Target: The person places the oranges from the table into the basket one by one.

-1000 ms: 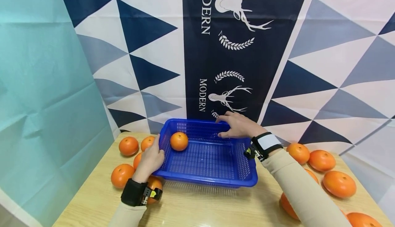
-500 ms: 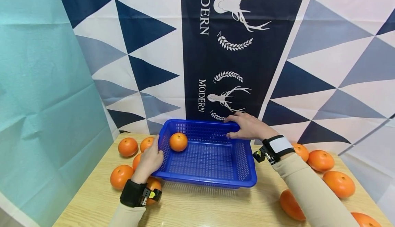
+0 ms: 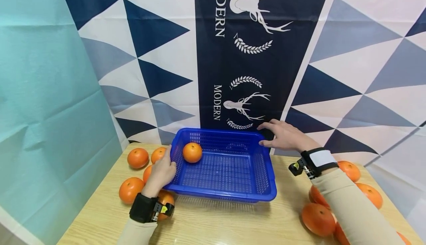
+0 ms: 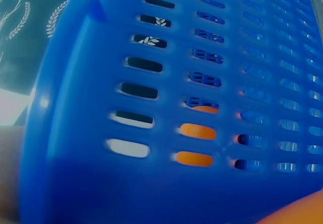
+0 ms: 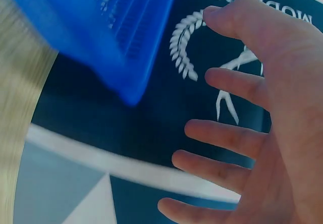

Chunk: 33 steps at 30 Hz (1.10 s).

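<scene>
A blue slotted plastic basket [image 3: 216,193] sits on the wooden table, with one orange [image 3: 192,152] inside near its left end. My left hand [image 3: 162,171] grips the basket's left rim. In the left wrist view the slotted basket wall [image 4: 171,113] fills the picture, and orange fruit shows through a few slots. My right hand [image 3: 283,136] is beside the basket's back right corner, holding nothing. The right wrist view shows its fingers [image 5: 222,135] spread and apart from the basket corner [image 5: 132,90].
Several oranges [image 3: 131,190] lie left of the basket, some partly behind the left arm. More oranges [image 3: 318,219] are on the table's right side, partly under the right sleeve [image 3: 356,204]. A patterned cloth [image 3: 159,89] hangs close behind the table [image 3: 213,226].
My right hand has moved right, from over the basket's back rim to beyond its back right corner. The left hand stays on the left rim, and the orange inside keeps its place.
</scene>
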### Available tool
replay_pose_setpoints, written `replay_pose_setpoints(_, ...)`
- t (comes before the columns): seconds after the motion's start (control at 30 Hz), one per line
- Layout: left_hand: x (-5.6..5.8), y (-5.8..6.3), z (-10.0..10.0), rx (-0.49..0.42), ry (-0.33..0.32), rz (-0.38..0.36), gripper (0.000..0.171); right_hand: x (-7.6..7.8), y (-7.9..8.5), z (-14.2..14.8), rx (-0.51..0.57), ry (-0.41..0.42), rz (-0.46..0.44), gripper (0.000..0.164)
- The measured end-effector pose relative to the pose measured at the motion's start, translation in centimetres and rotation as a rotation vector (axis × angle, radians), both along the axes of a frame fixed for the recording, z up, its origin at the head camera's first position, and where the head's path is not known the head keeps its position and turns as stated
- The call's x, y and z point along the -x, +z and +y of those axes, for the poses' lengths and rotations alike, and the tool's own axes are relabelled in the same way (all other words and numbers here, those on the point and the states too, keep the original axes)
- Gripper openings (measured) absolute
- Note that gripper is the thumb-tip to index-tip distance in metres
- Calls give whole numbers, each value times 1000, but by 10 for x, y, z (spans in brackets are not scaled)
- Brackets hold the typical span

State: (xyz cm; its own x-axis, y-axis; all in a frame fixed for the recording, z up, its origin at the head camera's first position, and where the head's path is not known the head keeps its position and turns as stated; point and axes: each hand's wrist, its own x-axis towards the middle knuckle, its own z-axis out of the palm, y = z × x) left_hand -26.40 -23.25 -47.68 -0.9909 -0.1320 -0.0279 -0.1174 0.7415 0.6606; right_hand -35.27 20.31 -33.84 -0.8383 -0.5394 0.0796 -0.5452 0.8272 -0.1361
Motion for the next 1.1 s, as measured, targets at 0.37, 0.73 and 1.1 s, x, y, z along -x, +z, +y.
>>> replay_pose_setpoints(0.37,-24,36,16,-42,19,-24,74,-7,-4,59,-17,-58,11,56)
replay_pose_setpoints(0.73,-5,8,4,-15,13,-6,75,-20,-15,106,-50,-122,-8,60)
replay_pose_setpoints(1.1,-4,7,2,17,18,-8,75,-31,-16,119,-46,-118,-4,62)
